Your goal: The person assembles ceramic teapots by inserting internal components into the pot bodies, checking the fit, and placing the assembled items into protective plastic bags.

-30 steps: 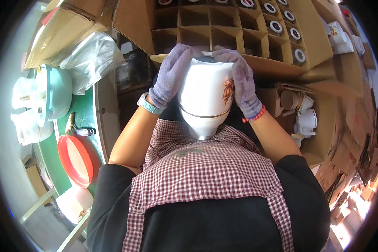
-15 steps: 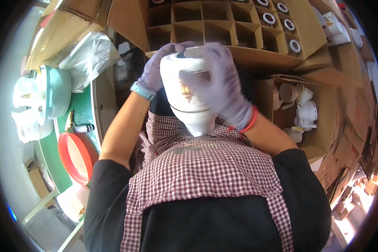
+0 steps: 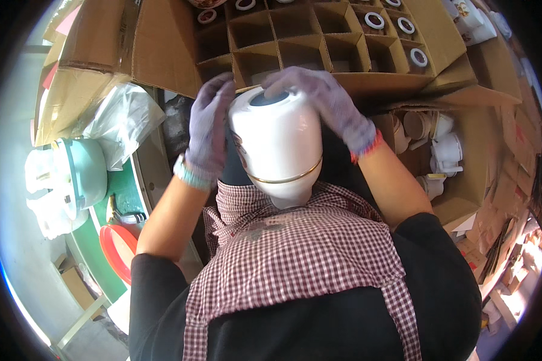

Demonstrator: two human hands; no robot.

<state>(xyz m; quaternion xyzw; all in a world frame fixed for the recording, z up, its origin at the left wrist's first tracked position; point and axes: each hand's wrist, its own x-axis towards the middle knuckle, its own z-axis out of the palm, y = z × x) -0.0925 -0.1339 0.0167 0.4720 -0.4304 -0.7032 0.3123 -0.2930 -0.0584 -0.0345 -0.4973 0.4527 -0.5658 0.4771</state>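
Observation:
A white glazed ceramic vase (image 3: 277,141) with a thin gold band rests against my lap, its dark round mouth tilted up and away from me. Part of a coloured decal shows at its left side. My right hand (image 3: 325,102), in a pale purple knit glove, is at the far right of the rim with fingertips hooked over the mouth. Beside the vase's left wall is my left hand (image 3: 209,126), gloved alike, its fingers stretched upward and the fingertips close to the rim; whether they touch it I cannot tell.
Ahead stands a cardboard box with dividers (image 3: 304,54), several cells holding pieces with white ring tops. Another carton (image 3: 457,204) at right holds white cups. To the left are a green tabletop (image 3: 123,186), a red basin (image 3: 117,249), clear plastic (image 3: 126,117) and a mint-coloured container (image 3: 90,171).
The vase has turned, carrying its decal from the front to the left side. My left hand has come off the top to the left; my right hand has moved from the vase's side up to its rim.

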